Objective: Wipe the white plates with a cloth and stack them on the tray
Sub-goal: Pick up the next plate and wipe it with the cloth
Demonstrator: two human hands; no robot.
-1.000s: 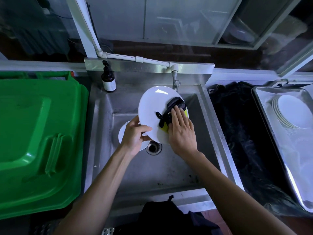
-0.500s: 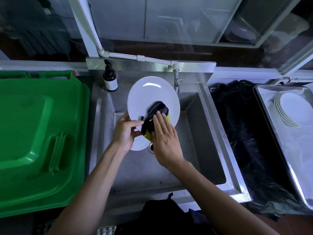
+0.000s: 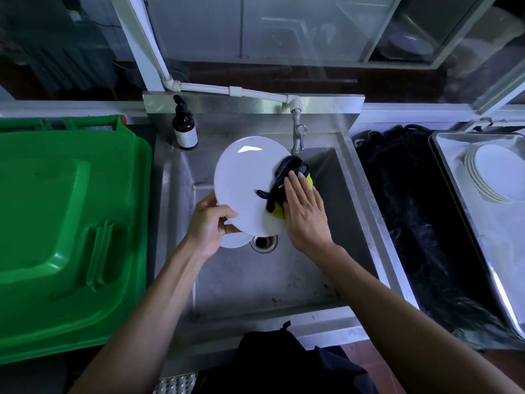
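Over the steel sink [image 3: 326, 268] my left hand [image 3: 211, 224] grips the lower left rim of a tilted white plate [image 3: 241, 180]. My right hand [image 3: 305, 211] lies flat with straight fingers on a black and yellow cloth [image 3: 287, 177], pressing it against the plate's right side. A second white plate [image 3: 235, 240] lies in the basin beneath, mostly hidden. At the far right a stack of white plates [image 3: 495, 176] rests on a metal tray [image 3: 466, 220].
A green bin lid [image 3: 65, 228] fills the left side. A brown pump bottle [image 3: 184, 129] stands at the sink's back left corner, and a tap [image 3: 297, 135] hangs behind the plate. Black sheeting [image 3: 412, 223] lies between sink and tray. The drain [image 3: 264, 241] is below the plate.
My right hand and the cloth slid from the plate's lower middle to its right edge. The plate is held a little further right.
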